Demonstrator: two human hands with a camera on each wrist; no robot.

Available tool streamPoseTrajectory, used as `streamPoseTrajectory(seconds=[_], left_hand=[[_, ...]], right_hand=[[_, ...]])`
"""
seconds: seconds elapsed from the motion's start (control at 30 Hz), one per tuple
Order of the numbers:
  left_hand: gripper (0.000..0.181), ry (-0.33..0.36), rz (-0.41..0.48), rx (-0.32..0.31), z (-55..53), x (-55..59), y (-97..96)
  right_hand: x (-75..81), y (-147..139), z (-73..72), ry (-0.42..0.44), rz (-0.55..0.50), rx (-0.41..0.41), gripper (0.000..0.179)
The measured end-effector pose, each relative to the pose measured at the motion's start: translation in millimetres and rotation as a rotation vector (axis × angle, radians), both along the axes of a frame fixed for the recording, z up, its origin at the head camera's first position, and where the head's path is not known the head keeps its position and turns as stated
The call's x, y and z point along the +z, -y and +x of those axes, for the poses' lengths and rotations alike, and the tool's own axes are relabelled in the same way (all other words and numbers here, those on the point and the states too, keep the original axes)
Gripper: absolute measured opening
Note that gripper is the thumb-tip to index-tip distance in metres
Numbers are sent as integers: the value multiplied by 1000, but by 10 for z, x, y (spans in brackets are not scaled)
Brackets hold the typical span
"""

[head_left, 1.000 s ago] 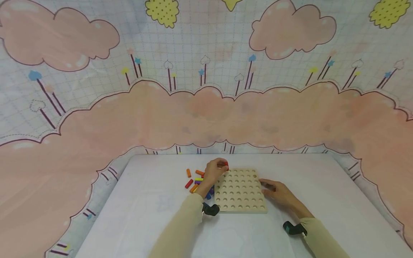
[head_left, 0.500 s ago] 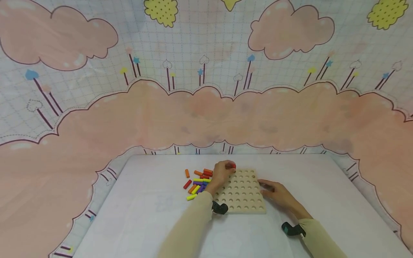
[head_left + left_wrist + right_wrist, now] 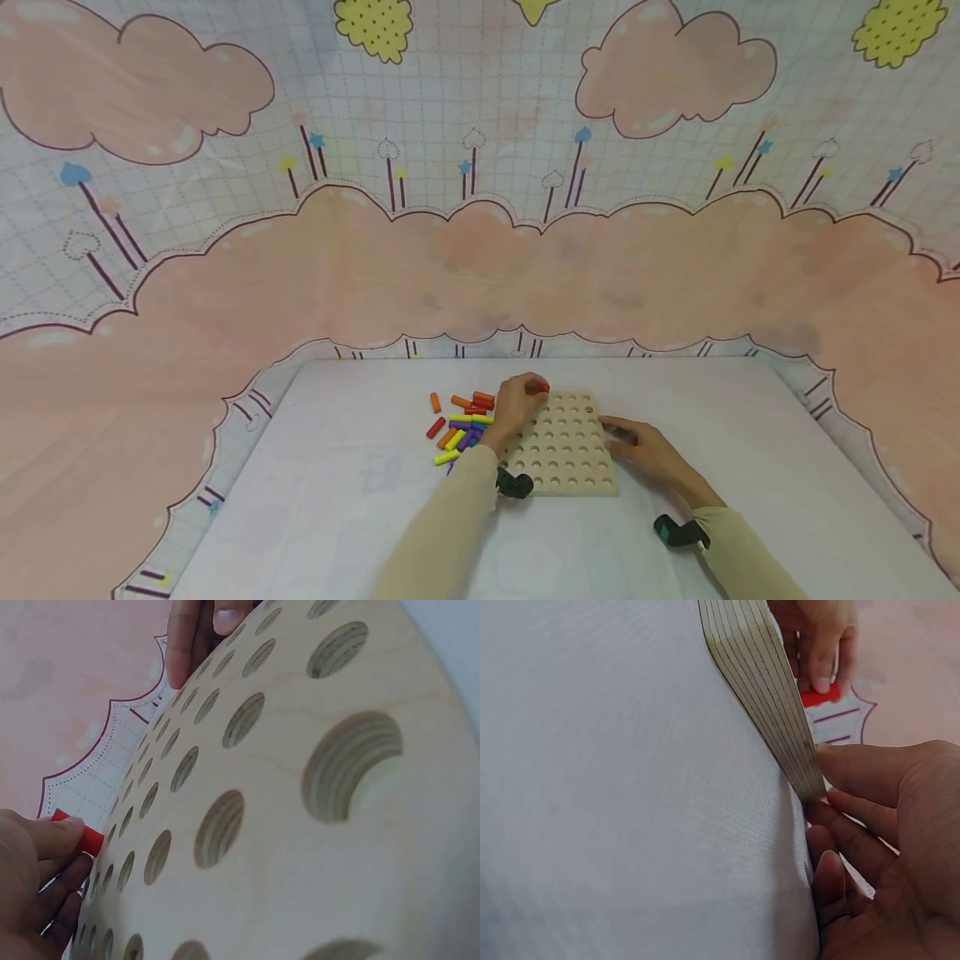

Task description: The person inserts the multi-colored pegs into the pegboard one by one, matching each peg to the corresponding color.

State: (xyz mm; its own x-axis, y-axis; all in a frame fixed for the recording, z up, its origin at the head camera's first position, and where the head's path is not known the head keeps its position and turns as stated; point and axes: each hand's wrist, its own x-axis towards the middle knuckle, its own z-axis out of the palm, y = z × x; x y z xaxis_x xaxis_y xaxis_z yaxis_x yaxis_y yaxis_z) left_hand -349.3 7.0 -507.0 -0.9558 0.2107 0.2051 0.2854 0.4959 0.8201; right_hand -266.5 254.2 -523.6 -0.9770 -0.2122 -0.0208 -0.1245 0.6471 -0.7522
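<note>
A red wooden peg (image 3: 91,841) is pinched between the thumb and fingers of my left hand (image 3: 519,406). In the left wrist view it tilts, its lower end at the far rows of holes of the square wooden pegboard (image 3: 553,450); whether it has entered a hole I cannot tell. My right hand (image 3: 647,450) lies at the board's right side. Its thumb and fingertips touch the edge (image 3: 761,697) with relaxed fingers, as the right wrist view shows. My left hand and forearm cover part of the board's left side.
Left of the board lies a loose pile of pegs, with yellow (image 3: 446,457), orange (image 3: 435,403), red (image 3: 436,427) and purple (image 3: 467,440) ones among them. A white cloth covers the table (image 3: 337,483). Behind it hangs a printed cloth backdrop (image 3: 480,275).
My left hand has moved right along the board's back edge with the red peg, uncovering more of the pile. Over the last half second it barely moves. My right hand stays at the board's side.
</note>
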Motion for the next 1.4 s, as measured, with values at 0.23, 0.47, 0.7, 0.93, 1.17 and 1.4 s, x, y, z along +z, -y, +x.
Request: streamPoseTrajectory(seconds=[0.23,0.47,0.7,0.93,1.17,1.4], left_hand=[[18,22,-24,17,14,27,8],[28,121,97,9,93,148,98],[27,-23,121,-21,158,315,353],[25,-69,107,30,239,375,634],[23,-73,101,84,401,398,928],[21,-74,74,124,515,362,1177]], right_hand=[[-1,13,-11,-4,13,-9,47],[10,45,3,22,48,-42,47],[41,40,8,25,44,-49,47],[42,48,16,5,51,-34,47],[19,41,9,11,24,-25,47],[6,30,3,11,31,-33,47]])
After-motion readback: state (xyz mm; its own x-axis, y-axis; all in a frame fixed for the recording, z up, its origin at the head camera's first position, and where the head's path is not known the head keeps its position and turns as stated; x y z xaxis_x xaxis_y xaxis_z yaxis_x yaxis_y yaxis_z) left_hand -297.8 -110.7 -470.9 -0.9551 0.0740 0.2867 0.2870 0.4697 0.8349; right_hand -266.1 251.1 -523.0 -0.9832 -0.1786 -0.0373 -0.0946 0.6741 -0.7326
